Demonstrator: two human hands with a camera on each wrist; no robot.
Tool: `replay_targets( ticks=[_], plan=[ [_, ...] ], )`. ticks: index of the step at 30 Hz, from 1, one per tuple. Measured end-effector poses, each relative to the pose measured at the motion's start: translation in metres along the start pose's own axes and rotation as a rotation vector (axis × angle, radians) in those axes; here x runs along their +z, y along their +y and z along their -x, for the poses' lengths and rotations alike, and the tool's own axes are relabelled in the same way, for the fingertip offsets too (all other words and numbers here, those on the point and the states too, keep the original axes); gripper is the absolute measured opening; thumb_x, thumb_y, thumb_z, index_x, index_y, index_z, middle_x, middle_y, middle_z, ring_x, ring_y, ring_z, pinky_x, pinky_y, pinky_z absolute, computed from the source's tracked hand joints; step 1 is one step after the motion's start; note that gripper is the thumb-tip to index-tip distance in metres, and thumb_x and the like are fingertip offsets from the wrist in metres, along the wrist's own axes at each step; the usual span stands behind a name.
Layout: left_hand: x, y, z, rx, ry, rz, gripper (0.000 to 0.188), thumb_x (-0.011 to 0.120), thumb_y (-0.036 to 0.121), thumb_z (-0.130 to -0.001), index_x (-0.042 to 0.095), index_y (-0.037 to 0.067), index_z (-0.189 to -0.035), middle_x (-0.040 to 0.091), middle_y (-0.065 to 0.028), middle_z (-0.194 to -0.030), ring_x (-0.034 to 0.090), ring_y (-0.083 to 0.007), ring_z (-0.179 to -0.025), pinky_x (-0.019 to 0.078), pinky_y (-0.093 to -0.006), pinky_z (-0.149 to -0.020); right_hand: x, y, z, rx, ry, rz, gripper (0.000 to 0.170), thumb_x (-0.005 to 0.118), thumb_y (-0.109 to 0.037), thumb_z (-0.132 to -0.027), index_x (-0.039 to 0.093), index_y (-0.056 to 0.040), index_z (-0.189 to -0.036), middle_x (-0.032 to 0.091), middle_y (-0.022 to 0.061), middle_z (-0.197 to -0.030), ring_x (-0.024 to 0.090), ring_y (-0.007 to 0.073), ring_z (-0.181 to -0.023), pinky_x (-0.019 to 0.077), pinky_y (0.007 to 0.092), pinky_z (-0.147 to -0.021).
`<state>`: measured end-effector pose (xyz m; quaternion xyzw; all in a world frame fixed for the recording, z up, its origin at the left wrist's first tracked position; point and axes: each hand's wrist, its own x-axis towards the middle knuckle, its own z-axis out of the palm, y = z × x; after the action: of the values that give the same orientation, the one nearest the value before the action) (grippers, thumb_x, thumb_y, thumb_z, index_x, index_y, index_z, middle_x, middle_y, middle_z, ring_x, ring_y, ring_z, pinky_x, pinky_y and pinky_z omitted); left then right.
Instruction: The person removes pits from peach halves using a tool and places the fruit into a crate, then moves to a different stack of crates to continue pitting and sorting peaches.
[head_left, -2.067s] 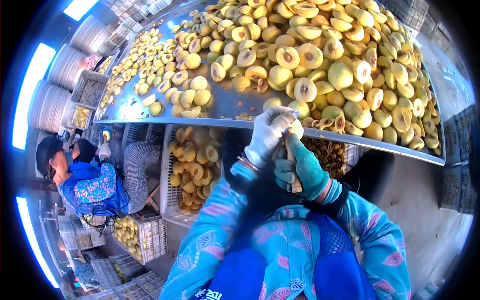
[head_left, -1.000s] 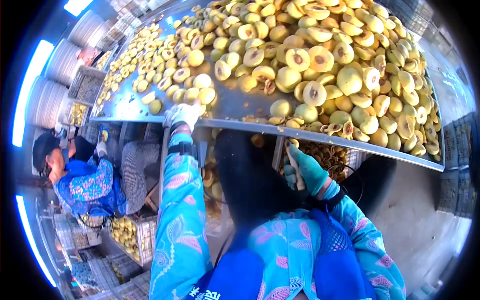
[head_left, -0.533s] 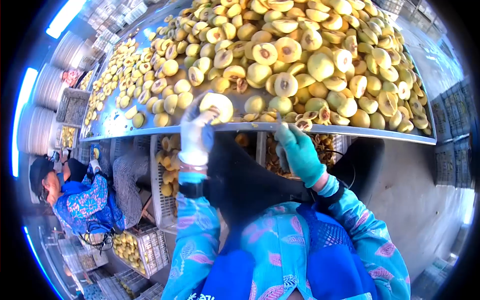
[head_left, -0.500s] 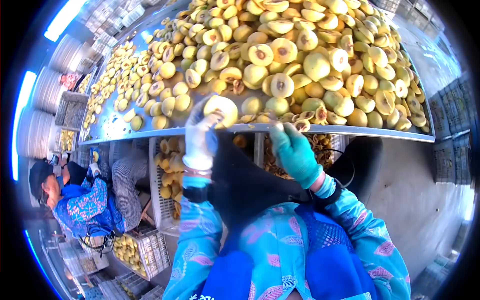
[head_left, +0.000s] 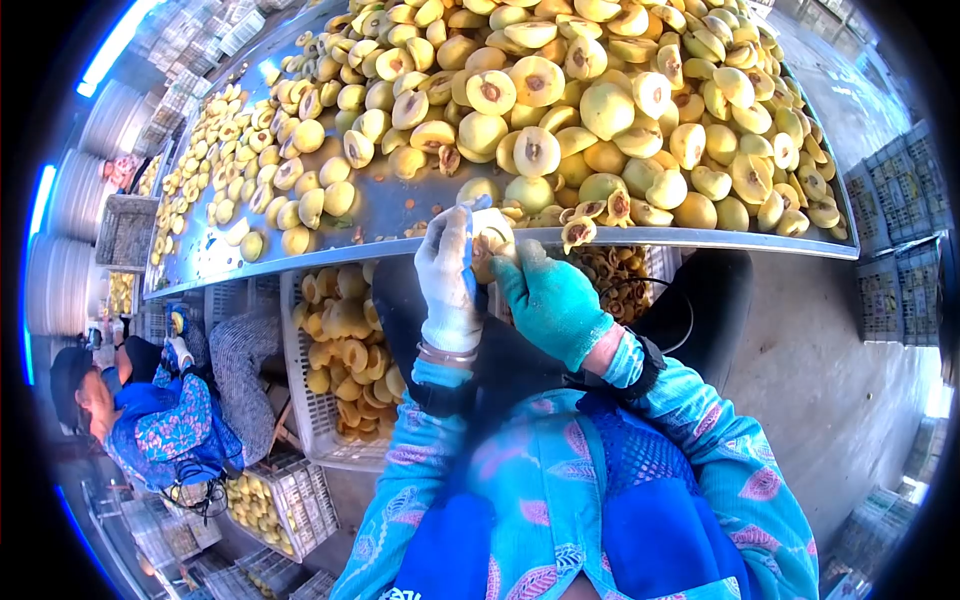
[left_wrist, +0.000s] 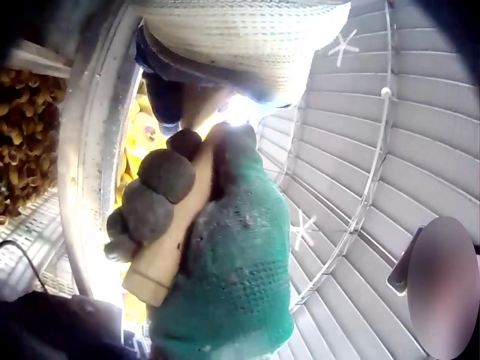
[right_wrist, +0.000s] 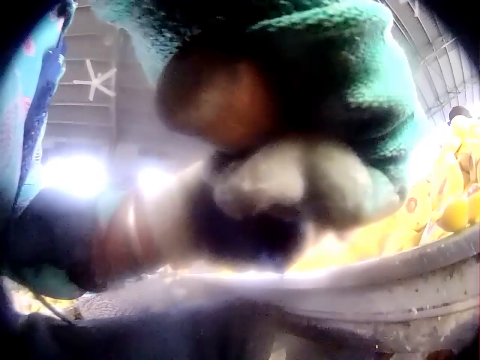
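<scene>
In the head view, the left hand (head_left: 447, 275), in a white glove, holds a cut yellow fruit (head_left: 493, 240) with the fingers bent around its side, only a little open. The fruit is just above the near edge of the metal table (head_left: 375, 195), around the middle of this edge. The right hand (head_left: 560, 305), in a green glove, is closed and its fingertips are beside the fruit; if they touch it, I cannot tell. On the table, a big heap of fruit halves (head_left: 607, 110) reaches from the far edge to the near right corner, and it becomes thinner toward the left edge. Below the near edge there is a white crate (head_left: 325, 447) with more halves, and to the right of it some brown pieces (head_left: 615, 270). At the left sits another person (head_left: 170, 430).

In the left wrist view, the right hand has its fingers curled firmly round a wooden handle (left_wrist: 172, 232), which stands slanting. The white glove of the left hand is above it, and its fingertips are hard to see.

In the right wrist view, the picture is blurred. The green glove is in front, with its fingers curled, and the table rim passes below at the right.
</scene>
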<state>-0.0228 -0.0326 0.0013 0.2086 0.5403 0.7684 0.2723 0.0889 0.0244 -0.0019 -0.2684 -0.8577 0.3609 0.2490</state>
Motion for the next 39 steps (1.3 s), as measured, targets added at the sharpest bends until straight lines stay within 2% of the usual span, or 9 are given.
replay_targets(
  ticks=[10, 13, 16, 17, 24, 26, 32, 34, 39],
  plan=[
    [-0.008, -0.004, 0.010, -0.095, 0.060, 0.067, 0.019, 0.061, 0.008, -0.088, 0.061, -0.004, -0.103, 0.066, -0.0073, -0.086, 0.057, -0.0095, -0.067, 0.0476, -0.0235, -0.061, -0.003, -0.016, 0.011, 0.457, -0.377, -0.881, 0.043, 0.044, -0.048, -0.096, 0.055, -0.0062, -0.091, 0.047, -0.0025, -0.060, 0.047, 0.0114, -0.050, 0.0402, 0.0284, -0.047],
    [-0.028, -0.003, 0.014, -0.161, 0.079, -0.024, 0.025, 0.056, 0.019, -0.091, 0.061, -0.003, -0.102, 0.065, -0.0105, -0.086, 0.061, -0.0166, -0.068, 0.0501, -0.0269, -0.062, 0.008, -0.005, 0.009, 0.910, -1.034, -1.927, 0.044, 0.035, -0.053, -0.096, 0.053, -0.0131, -0.090, 0.038, -0.0066, -0.055, 0.034, 0.0082, -0.037, 0.0309, 0.0242, -0.038],
    [-0.061, 0.016, 0.015, -0.274, 0.152, 0.449, 0.040, 0.046, 0.036, -0.095, 0.058, -0.002, -0.104, 0.063, -0.0125, -0.089, 0.064, -0.0248, -0.074, 0.0535, -0.0337, -0.067, 0.010, -0.022, 0.017, 0.665, -1.248, -2.208, 0.045, 0.034, -0.052, -0.097, 0.051, -0.0109, -0.091, 0.040, -0.0069, -0.056, 0.036, 0.0072, -0.039, 0.0295, 0.0239, -0.042],
    [-0.090, 0.023, 0.017, 0.047, 0.184, -0.335, 0.039, 0.054, 0.035, -0.091, 0.060, -0.002, -0.102, 0.064, -0.0109, -0.088, 0.064, -0.0247, -0.074, 0.0531, -0.0321, -0.067, 0.003, -0.020, 0.013, 0.674, -1.205, -2.234, 0.044, 0.034, -0.051, -0.097, 0.051, -0.0109, -0.091, 0.041, -0.0069, -0.056, 0.037, 0.0065, -0.040, 0.0296, 0.0241, -0.042],
    [-0.195, 0.059, -0.119, 0.546, 0.296, -1.868, 0.050, 0.063, 0.020, -0.072, 0.052, 0.006, -0.119, 0.056, -0.0205, -0.113, 0.053, -0.0375, -0.108, 0.0426, -0.0456, -0.091, 0.015, 0.052, 0.030, 1.223, -0.796, -1.753, 0.041, 0.041, -0.051, -0.095, 0.051, -0.0120, -0.086, 0.043, -0.0032, -0.056, 0.040, 0.0095, -0.042, 0.0340, 0.0248, -0.042],
    [-0.226, 0.036, -0.173, 0.197, 0.082, -2.103, 0.041, 0.056, 0.017, -0.076, 0.055, 0.006, -0.116, 0.058, -0.0202, -0.114, 0.056, -0.0399, -0.102, 0.0439, -0.0477, -0.088, 0.010, 0.029, 0.025, 1.159, -0.775, -1.632, 0.039, 0.044, -0.050, -0.095, 0.051, -0.0116, -0.088, 0.044, -0.0029, -0.057, 0.040, 0.0101, -0.043, 0.0340, 0.0239, -0.042],
    [-0.168, 0.071, -0.119, -0.001, 0.067, -0.394, 0.043, 0.063, 0.005, -0.077, 0.056, -0.004, -0.118, 0.063, -0.0123, -0.105, 0.061, -0.0197, -0.095, 0.0511, -0.0290, -0.082, 0.019, -0.013, -0.014, 0.390, -0.368, -0.837, 0.036, 0.047, -0.044, -0.095, 0.052, -0.0081, -0.090, 0.054, 0.0072, -0.063, 0.053, 0.0226, -0.051, 0.0423, 0.0329, -0.047],
    [-0.133, 0.062, -0.082, 0.069, -0.020, -0.253, 0.037, 0.058, 0.010, -0.084, 0.056, -0.004, -0.119, 0.062, -0.0115, -0.108, 0.061, -0.0173, -0.093, 0.0504, -0.0270, -0.082, 0.030, -0.027, -0.031, -0.032, -0.151, -0.432, 0.035, 0.048, -0.040, -0.094, 0.050, -0.0053, -0.093, 0.060, 0.0248, -0.071, 0.059, 0.0444, -0.069, 0.0468, 0.0507, -0.060],
    [-0.056, 0.050, -0.031, 0.378, -0.112, -0.545, 0.037, 0.053, 0.021, -0.094, 0.055, -0.003, -0.122, 0.061, -0.0096, -0.111, 0.057, -0.0126, -0.096, 0.0467, -0.0250, -0.083, 0.033, -0.032, -0.041, -0.059, -0.122, -0.205, 0.036, 0.046, -0.038, -0.095, 0.049, -0.0024, -0.091, 0.060, 0.0241, -0.069, 0.059, 0.0453, -0.068, 0.0458, 0.0521, -0.059]
  ],
)
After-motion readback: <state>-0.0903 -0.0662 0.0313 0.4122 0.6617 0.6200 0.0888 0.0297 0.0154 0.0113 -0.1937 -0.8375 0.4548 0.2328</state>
